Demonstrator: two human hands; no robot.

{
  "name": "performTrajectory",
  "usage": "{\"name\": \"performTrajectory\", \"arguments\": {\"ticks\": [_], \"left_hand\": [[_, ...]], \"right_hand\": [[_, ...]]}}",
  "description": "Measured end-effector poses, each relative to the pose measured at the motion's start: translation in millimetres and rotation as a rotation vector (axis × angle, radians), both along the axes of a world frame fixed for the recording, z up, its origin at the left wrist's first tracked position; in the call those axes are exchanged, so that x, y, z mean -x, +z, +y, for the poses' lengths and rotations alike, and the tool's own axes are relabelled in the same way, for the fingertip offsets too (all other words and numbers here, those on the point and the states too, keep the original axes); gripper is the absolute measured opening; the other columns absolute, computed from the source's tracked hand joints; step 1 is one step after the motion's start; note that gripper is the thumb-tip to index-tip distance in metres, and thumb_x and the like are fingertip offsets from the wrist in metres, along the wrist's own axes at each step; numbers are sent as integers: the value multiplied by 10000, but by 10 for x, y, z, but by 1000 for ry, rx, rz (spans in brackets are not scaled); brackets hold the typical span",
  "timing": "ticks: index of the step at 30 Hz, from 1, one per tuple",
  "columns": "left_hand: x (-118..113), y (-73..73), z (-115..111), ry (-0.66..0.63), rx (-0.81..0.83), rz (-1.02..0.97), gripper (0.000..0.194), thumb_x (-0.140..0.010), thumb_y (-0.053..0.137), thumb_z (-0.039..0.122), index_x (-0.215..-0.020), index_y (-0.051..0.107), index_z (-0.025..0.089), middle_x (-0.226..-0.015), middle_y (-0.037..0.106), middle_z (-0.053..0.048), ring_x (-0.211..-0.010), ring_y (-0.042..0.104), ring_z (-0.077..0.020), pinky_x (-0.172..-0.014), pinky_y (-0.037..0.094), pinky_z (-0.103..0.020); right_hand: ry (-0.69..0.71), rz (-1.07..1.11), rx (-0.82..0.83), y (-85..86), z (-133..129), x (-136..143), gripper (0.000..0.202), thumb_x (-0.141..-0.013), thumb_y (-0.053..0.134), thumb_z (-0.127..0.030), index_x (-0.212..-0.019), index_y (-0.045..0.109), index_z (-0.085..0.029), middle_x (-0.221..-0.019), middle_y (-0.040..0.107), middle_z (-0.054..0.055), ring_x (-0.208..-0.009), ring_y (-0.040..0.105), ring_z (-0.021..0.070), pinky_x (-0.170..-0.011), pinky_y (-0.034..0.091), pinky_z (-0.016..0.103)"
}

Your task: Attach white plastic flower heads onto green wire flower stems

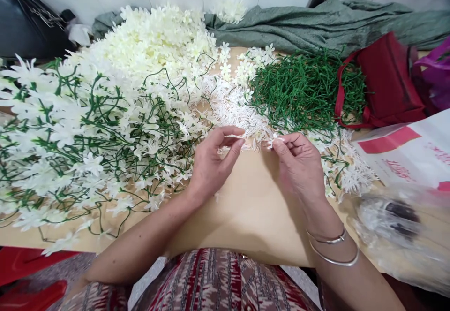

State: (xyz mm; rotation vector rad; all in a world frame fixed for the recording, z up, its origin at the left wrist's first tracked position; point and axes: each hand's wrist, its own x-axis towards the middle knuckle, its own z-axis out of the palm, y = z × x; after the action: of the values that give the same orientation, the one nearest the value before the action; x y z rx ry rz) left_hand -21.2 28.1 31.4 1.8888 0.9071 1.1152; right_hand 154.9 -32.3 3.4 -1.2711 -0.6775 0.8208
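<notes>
My right hand pinches a small white artificial flower between thumb and forefinger. A short gap to its left, my left hand has its thumb and forefinger brought together at the tips. Whatever thin piece may lie between them is too small to name. Just beyond both hands spreads a heap of thin white strands, probably flower stamens. Farther right lies a pile of green plastic stems. At the back left rises a mound of loose cream-white petals.
White flowers on green stems cover the table's left side. A dark red bag, a printed white bag and a clear plastic bag stand on the right. Green cloth runs along the tiled wall; a black bag sits far left.
</notes>
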Motion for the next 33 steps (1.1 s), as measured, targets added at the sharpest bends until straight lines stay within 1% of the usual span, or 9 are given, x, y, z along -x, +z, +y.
{"name": "performTrajectory", "arguments": {"ticks": [3, 7, 10, 13, 18, 22, 26, 29, 33], "left_hand": [[41, 87, 117, -10, 3, 45, 123, -997, 673, 218, -1115, 687, 186, -1145, 761, -76, -924, 757, -139, -895, 622, -270], [57, 105, 226, -65, -144, 253, 109, -989, 625, 152, -1066, 696, 179, -1116, 755, -73, -967, 741, -166, -888, 607, -294], [10, 46, 240, -175, -249, 465, 146, -1002, 590, 146, -1084, 708, 172, -1148, 750, -89, -1013, 735, -202, -914, 598, -340], [-83, -24, 241, -248, -305, 596, 174, -1024, 558, 169, -1124, 700, 163, -1173, 734, -105, -999, 727, -217, -897, 590, -353], [-263, -129, 342, -203, -420, 664, 198, -1048, 497, 164, -1098, 689, 170, -1142, 705, -110, -1012, 682, -231, -878, 539, -345], [-405, -252, 455, -177, -492, 717, 194, -1015, 543, 130, -1111, 700, 192, -1128, 697, -96, -922, 640, -229, -796, 484, -344], [-488, -335, 514, -152, -580, 747, 161, -1010, 574, 149, -1042, 717, 215, -1066, 698, -83, -894, 618, -235, -767, 456, -351], [-464, -283, 497, -147, -627, 788, 148, -1004, 590, 154, -958, 718, 213, -993, 701, -68, -869, 633, -229, -756, 457, -346], [-327, -66, 399, -225, -545, 915, 140, -996, 604, 157, -926, 722, 186, -905, 713, -56, -790, 663, -215, -730, 463, -337]], "right_hand": [[38, -82, 48, -16, -9, -25, 236, -809, 860, -415, -823, 690, -251, -738, 690, -22, -700, 601, 163, -699, 486, 330], [-19, -145, 46, 2, -23, -45, 287, -820, 844, -464, -836, 659, -246, -745, 646, -11, -697, 559, 169, -682, 459, 341], [-98, -179, 5, 5, -25, -74, 293, -832, 838, -490, -849, 637, -277, -766, 630, 15, -718, 560, 202, -690, 456, 378], [-142, -173, -52, -6, -27, -103, 266, -853, 832, -468, -864, 632, -292, -774, 610, 17, -712, 545, 203, -685, 437, 383], [-136, -164, -74, 9, -34, -117, 250, -885, 808, -453, -876, 620, -287, -776, 593, -3, -711, 541, 194, -695, 431, 374], [-108, -187, -41, 33, -36, -114, 271, -884, 799, -489, -885, 613, -292, -799, 609, 4, -746, 568, 201, -717, 459, 372], [-98, -155, -61, 32, -34, -113, 293, -890, 796, -468, -892, 611, -240, -794, 606, -21, -742, 561, 156, -724, 450, 329], [-81, -118, -68, 37, -35, -100, 254, -891, 803, -418, -895, 627, -235, -800, 621, -27, -739, 567, 142, -740, 451, 320], [-72, -119, -27, 51, -42, -67, 234, -878, 814, -429, -885, 655, -258, -794, 647, -18, -743, 583, 160, -726, 466, 332]]}}
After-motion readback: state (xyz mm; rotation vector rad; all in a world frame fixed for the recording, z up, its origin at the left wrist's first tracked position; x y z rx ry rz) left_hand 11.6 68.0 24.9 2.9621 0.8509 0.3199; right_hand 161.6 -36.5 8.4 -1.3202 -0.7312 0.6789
